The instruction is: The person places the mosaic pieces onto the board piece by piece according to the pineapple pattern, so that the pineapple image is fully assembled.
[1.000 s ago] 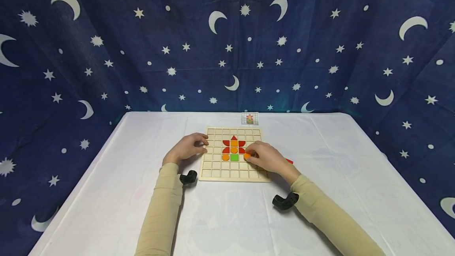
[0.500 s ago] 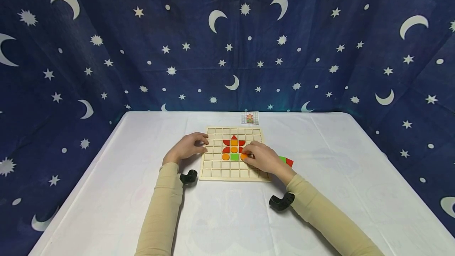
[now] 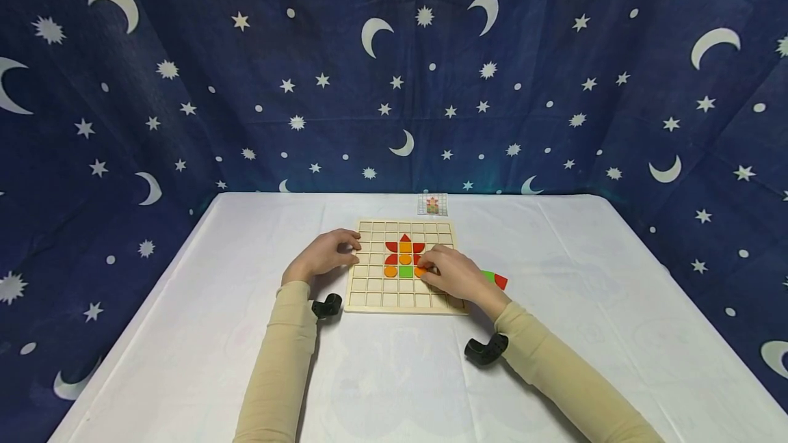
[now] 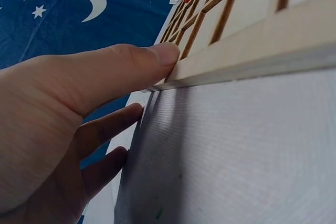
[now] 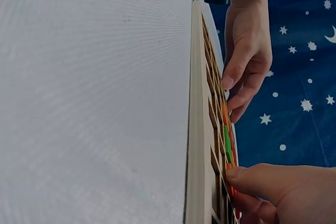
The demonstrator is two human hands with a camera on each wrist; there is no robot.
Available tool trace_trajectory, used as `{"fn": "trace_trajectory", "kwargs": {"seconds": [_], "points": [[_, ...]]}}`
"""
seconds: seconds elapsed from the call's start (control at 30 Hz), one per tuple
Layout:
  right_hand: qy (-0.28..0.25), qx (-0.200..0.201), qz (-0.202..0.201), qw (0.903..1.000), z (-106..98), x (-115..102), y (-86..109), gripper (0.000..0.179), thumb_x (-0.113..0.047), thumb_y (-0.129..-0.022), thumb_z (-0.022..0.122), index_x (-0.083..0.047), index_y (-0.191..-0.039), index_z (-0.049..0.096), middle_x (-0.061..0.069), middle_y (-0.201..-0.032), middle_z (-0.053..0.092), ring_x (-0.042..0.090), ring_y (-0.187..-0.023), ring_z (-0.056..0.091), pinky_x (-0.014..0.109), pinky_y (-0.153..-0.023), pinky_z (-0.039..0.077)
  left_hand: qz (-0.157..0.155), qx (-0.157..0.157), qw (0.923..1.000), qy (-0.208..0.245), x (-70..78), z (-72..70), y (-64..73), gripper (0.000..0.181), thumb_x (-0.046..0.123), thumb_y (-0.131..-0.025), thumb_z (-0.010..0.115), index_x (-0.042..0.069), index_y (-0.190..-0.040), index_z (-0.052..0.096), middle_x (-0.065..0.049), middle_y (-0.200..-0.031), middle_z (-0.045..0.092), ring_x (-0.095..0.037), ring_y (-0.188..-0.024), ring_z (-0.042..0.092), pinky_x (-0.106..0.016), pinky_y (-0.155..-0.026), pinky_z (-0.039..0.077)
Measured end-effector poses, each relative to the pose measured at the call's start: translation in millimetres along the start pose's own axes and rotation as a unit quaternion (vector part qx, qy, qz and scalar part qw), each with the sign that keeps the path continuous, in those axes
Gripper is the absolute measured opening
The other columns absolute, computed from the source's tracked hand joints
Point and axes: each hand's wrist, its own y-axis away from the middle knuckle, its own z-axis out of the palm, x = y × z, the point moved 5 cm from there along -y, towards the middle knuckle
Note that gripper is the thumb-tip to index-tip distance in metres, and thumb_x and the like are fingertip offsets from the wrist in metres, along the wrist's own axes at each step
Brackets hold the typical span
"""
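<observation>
A square wooden grid board (image 3: 375, 303) lies on the white table. Set in its cells are red pieces (image 3: 392, 247), an orange square (image 3: 405, 247), two orange discs (image 3: 390, 271) and a green square (image 3: 405, 271). My right hand (image 3: 455, 272) holds another orange disc (image 3: 419, 271) between thumb and fingers, at the cell right of the green square; the fingers partly cover it. At the board's left edge my left hand (image 3: 323, 256) rests with thumb and fingertips touching the frame, a gap between them. The left wrist view shows its thumb (image 4: 165, 54) on the wooden rim.
Right of the board, partly behind my right wrist, lie a green piece (image 3: 489, 276) and a red piece (image 3: 501, 282). A small pattern card (image 3: 433, 204) lies beyond the board at the table's far edge. A dark blue star-and-moon cloth (image 3: 345, 142) hangs behind.
My right hand has moved slightly left with the orange disc, from the cell's right side to beside the green square. More of the loose green piece shows. My left hand stays put.
</observation>
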Motion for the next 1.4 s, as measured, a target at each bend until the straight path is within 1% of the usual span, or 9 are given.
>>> {"fn": "trace_trajectory", "kwargs": {"seconds": [0.13,0.3,0.4,0.5,0.57,0.67,0.8,1.17,1.4], "points": [[-0.023,0.007,0.016,0.9996,-8.3,5.6,0.4,0.022,-0.019,-0.090,0.069,-0.008,-0.109,0.071,0.004,-0.102,0.065,0.019,-0.090,0.061,0.037,-0.081,0.054,0.003,0.000,1.0000,-0.006,0.3,-0.4,-0.4,0.029,0.014,-0.085,0.075,0.006,-0.112,0.069,-0.010,-0.141,0.054,-0.031,-0.137,0.041,-0.045,-0.115,0.031],[-0.057,0.017,0.065,0.9961,-30.2,31.5,4.3,0.025,-0.017,-0.092,0.067,-0.004,-0.113,0.069,0.008,-0.105,0.066,0.022,-0.087,0.060,0.039,-0.077,0.053,0.002,-0.002,0.9999,-0.010,0.7,0.5,-1.8,0.029,0.014,-0.084,0.074,0.006,-0.113,0.070,-0.010,-0.141,0.054,-0.031,-0.137,0.040,-0.045,-0.115,0.030],[-0.069,-0.004,0.105,0.9921,-40.0,50.7,9.8,0.028,-0.017,-0.093,0.066,-0.001,-0.116,0.068,0.012,-0.106,0.065,0.023,-0.086,0.059,0.039,-0.076,0.053,-0.004,-0.005,0.9999,-0.012,1.3,0.7,-1.4,0.030,0.014,-0.084,0.074,0.006,-0.113,0.070,-0.010,-0.141,0.053,-0.031,-0.138,0.039,-0.044,-0.116,0.029],[-0.069,-0.032,0.140,0.9872,-43.5,66.8,15.7,0.031,-0.018,-0.093,0.066,-0.001,-0.119,0.067,0.013,-0.107,0.066,0.025,-0.090,0.060,0.041,-0.080,0.054,0.000,-0.006,0.9997,-0.024,3.4,0.1,-0.3,0.029,0.014,-0.085,0.074,0.006,-0.112,0.069,-0.011,-0.141,0.053,-0.032,-0.138,0.039,-0.045,-0.116,0.029],[-0.068,-0.046,0.150,0.9854,-43.2,74.3,18.9,0.031,-0.017,-0.092,0.066,0.000,-0.118,0.067,0.014,-0.107,0.067,0.027,-0.094,0.060,0.044,-0.084,0.053,0.005,-0.005,0.9995,-0.032,5.2,-0.5,0.3,0.028,0.013,-0.085,0.073,0.005,-0.111,0.070,-0.012,-0.141,0.053,-0.032,-0.137,0.040,-0.045,-0.116,0.029],[-0.065,-0.058,0.146,0.9854,-40.5,79.6,22.3,0.030,-0.017,-0.092,0.068,0.001,-0.116,0.067,0.013,-0.105,0.067,0.028,-0.097,0.060,0.046,-0.087,0.052,0.008,-0.002,0.9992,-0.038,7.6,-1.2,1.1,0.027,0.012,-0.084,0.073,0.004,-0.110,0.069,-0.014,-0.139,0.054,-0.033,-0.136,0.041,-0.045,-0.115,0.030],[-0.071,-0.063,0.140,0.9857,-35.7,81.0,25.7,0.029,-0.021,-0.092,0.068,0.000,-0.112,0.068,0.010,-0.102,0.068,0.025,-0.094,0.060,0.045,-0.086,0.052,0.003,-0.003,0.9993,-0.037,9.0,-1.3,2.0,0.028,0.011,-0.084,0.073,0.004,-0.110,0.069,-0.014,-0.139,0.054,-0.033,-0.136,0.042,-0.045,-0.115,0.030],[-0.074,-0.063,0.126,0.9872,-31.6,79.5,26.7,0.024,-0.017,-0.091,0.068,-0.002,-0.109,0.071,0.006,-0.097,0.067,0.021,-0.088,0.059,0.041,-0.080,0.052,0.002,-0.006,0.9993,-0.037,9.0,-0.8,-0.1,0.028,0.012,-0.084,0.074,0.004,-0.110,0.070,-0.013,-0.139,0.055,-0.032,-0.136,0.042,-0.045,-0.115,0.030],[-0.073,-0.051,0.117,0.9891,-33.2,78.7,26.7,0.027,-0.016,-0.091,0.068,0.001,-0.112,0.070,0.008,-0.098,0.067,0.023,-0.090,0.060,0.044,-0.082,0.052,-0.009,-0.007,0.9995,-0.028,6.7,-1.1,0.0,0.029,0.012,-0.084,0.073,0.005,-0.111,0.069,-0.012,-0.140,0.054,-0.031,-0.137,0.041,-0.044,-0.115,0.030]]}}
